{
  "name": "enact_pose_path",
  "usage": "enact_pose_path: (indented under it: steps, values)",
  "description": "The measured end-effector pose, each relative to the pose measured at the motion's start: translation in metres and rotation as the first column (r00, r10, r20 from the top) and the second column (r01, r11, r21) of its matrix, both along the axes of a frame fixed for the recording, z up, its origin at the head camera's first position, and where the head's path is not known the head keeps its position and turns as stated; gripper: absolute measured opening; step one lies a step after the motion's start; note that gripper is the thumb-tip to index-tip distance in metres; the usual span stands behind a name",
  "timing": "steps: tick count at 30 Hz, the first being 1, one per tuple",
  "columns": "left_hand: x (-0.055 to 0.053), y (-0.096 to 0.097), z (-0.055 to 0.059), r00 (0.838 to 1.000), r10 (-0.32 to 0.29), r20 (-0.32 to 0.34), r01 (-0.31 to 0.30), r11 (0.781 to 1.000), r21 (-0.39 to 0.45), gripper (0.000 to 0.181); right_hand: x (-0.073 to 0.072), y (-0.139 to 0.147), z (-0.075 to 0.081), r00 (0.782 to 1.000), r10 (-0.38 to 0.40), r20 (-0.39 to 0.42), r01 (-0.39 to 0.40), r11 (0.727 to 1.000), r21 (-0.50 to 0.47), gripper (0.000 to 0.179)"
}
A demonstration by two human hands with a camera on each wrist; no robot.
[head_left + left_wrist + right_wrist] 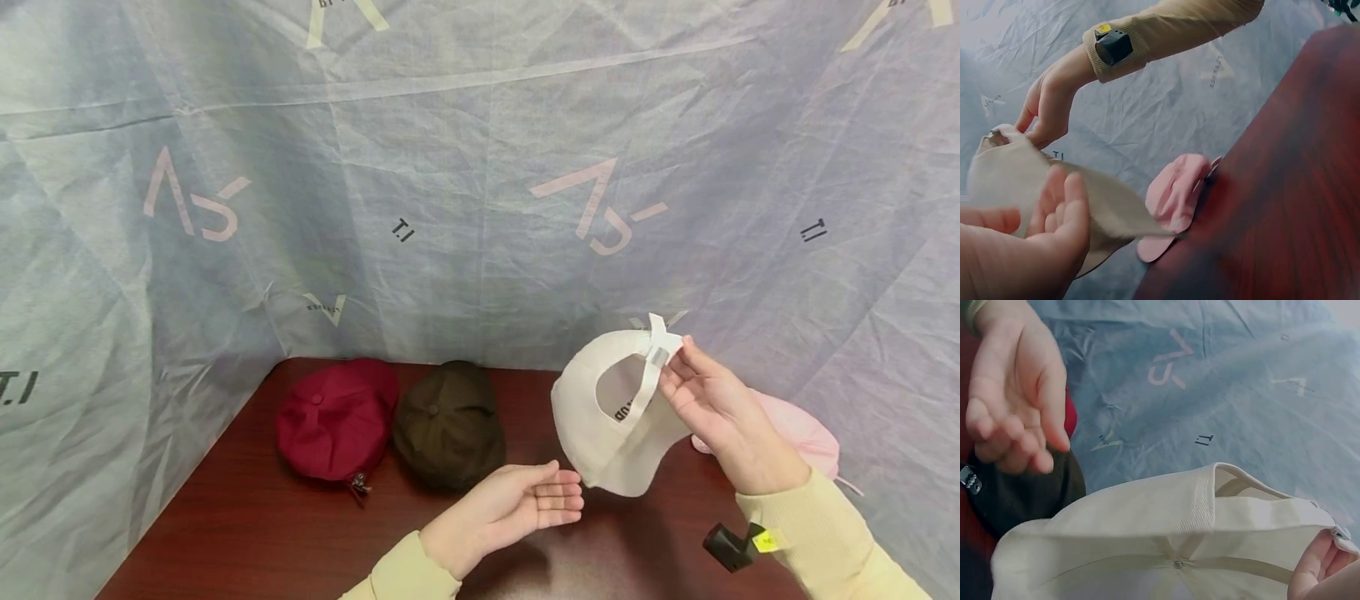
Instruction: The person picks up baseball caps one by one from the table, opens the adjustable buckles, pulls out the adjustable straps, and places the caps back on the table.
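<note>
Left hand (517, 508), fingers relaxed, is held just beside white cap (615, 442). Cap is held above table (262, 533), back strap (645, 392) pinched by right hand (716, 408); seams (1260, 565) seen in its hollow. Brown cap (450, 425), red cap (337, 421) left of white cap; pink cap (802, 433) right.

Leftmost hat (336, 425): on surface (217, 525), just left of neighbouring hat (450, 429)
Strapped cap (618, 450): in right hand (720, 417), right of left hand (513, 510)
Rightmost cap (797, 432): partly behind right hand
Cloth (465, 167): behind surface
</note>
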State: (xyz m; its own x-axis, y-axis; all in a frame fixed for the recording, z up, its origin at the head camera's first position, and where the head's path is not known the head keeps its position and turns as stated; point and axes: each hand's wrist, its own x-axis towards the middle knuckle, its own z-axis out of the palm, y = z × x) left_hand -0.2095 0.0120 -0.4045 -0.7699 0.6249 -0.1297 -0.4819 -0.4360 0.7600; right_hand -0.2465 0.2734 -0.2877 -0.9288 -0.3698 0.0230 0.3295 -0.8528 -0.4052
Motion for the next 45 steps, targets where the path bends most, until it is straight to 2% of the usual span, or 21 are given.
enact_pose_path:
  steps: [2, 5, 9, 13, 15, 17, 22, 25, 27, 32, 33, 39, 45]
  values:
    - [0.001, -0.006, 0.004, 0.998, -0.028, -0.064, 0.026, 0.999, -0.034, 0.036, 0.000, -0.002, 0.000, 0.999, 0.037, -0.028, -0.038, 0.999, -0.023, 0.025]
    - [0.001, -0.014, 0.010, 0.990, -0.033, -0.136, 0.023, 0.997, -0.073, 0.032, -0.001, -0.004, 0.001, 0.999, 0.026, -0.023, -0.026, 1.000, -0.001, 0.024]
    - [-0.004, -0.024, 0.017, 0.975, -0.006, -0.221, -0.022, 0.992, -0.125, 0.031, -0.003, -0.007, 0.001, 0.999, -0.046, -0.003, 0.046, 0.996, 0.076, 0.020]
    - [-0.011, -0.033, 0.028, 0.945, 0.031, -0.326, -0.092, 0.981, -0.171, 0.032, -0.001, -0.011, 0.002, 0.997, -0.064, -0.035, 0.068, 0.987, 0.143, 0.020]
    - [-0.014, -0.036, 0.037, 0.921, 0.051, -0.387, -0.134, 0.972, -0.191, 0.032, 0.000, -0.014, 0.002, 0.997, -0.064, -0.045, 0.070, 0.984, 0.162, 0.019]
    - [-0.017, -0.039, 0.047, 0.889, 0.074, -0.453, -0.187, 0.959, -0.211, 0.032, 0.002, -0.018, 0.003, 0.997, -0.058, -0.044, 0.065, 0.982, 0.179, 0.019]
    - [-0.023, -0.041, 0.074, 0.783, 0.120, -0.610, -0.327, 0.914, -0.240, 0.029, 0.006, -0.025, 0.005, 0.999, -0.033, -0.007, 0.033, 0.977, 0.213, 0.017]
    - [-0.027, -0.038, 0.087, 0.738, 0.132, -0.662, -0.382, 0.891, -0.247, 0.027, 0.010, -0.029, 0.006, 1.000, -0.019, 0.008, 0.016, 0.974, 0.227, 0.015]
    - [-0.029, -0.036, 0.095, 0.721, 0.134, -0.679, -0.401, 0.881, -0.252, 0.026, 0.012, -0.031, 0.006, 1.000, -0.012, 0.007, 0.010, 0.970, 0.244, 0.015]
    - [-0.038, -0.029, 0.112, 0.693, 0.124, -0.711, -0.435, 0.858, -0.274, 0.023, 0.018, -0.037, 0.008, 1.000, -0.007, -0.015, 0.012, 0.949, 0.314, 0.014]
    - [-0.039, -0.028, 0.116, 0.682, 0.120, -0.721, -0.444, 0.852, -0.278, 0.023, 0.018, -0.039, 0.008, 1.000, -0.009, -0.019, 0.014, 0.944, 0.330, 0.014]
    - [-0.052, -0.019, 0.129, 0.624, 0.074, -0.778, -0.517, 0.786, -0.340, 0.022, 0.021, -0.046, 0.006, 0.999, -0.013, -0.042, 0.030, 0.902, 0.430, 0.014]
    - [-0.059, -0.009, 0.133, 0.583, -0.014, -0.812, -0.563, 0.714, -0.416, 0.023, 0.023, -0.054, 0.004, 0.999, -0.009, -0.040, 0.029, 0.851, 0.524, 0.014]
